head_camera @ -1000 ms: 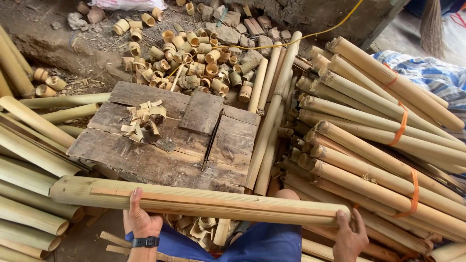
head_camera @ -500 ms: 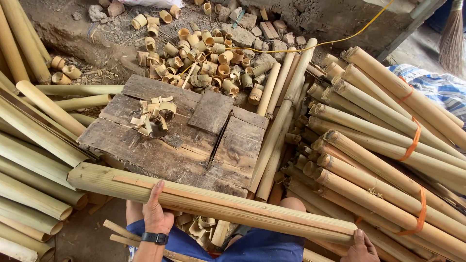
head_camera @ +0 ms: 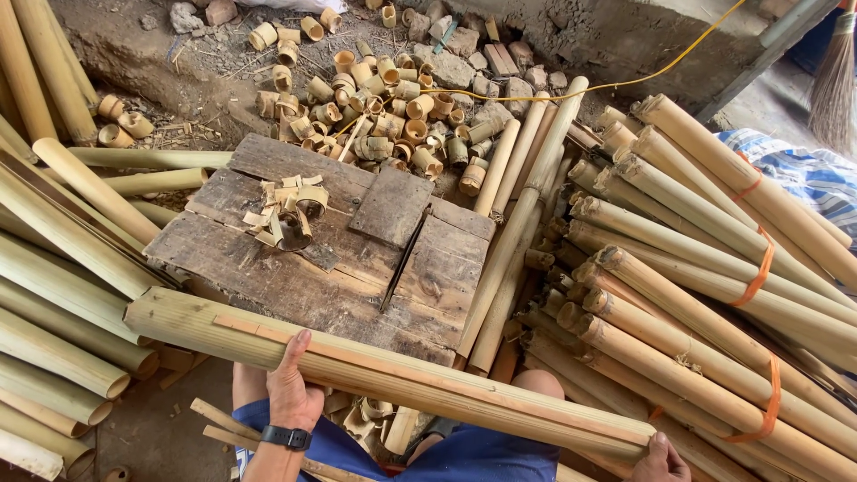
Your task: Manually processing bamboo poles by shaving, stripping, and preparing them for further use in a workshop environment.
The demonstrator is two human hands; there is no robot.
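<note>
The bamboo pole (head_camera: 393, 379) now lies across the near edge of the wooden block (head_camera: 339, 259), shifted leftward. My left hand (head_camera: 293, 388) grips it from below; my right hand (head_camera: 661, 457) cups its end. 2 hands steady it for working.

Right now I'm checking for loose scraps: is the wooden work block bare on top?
No: a small heap of curled bamboo offcuts lies on the wooden block, left of its middle.
</note>
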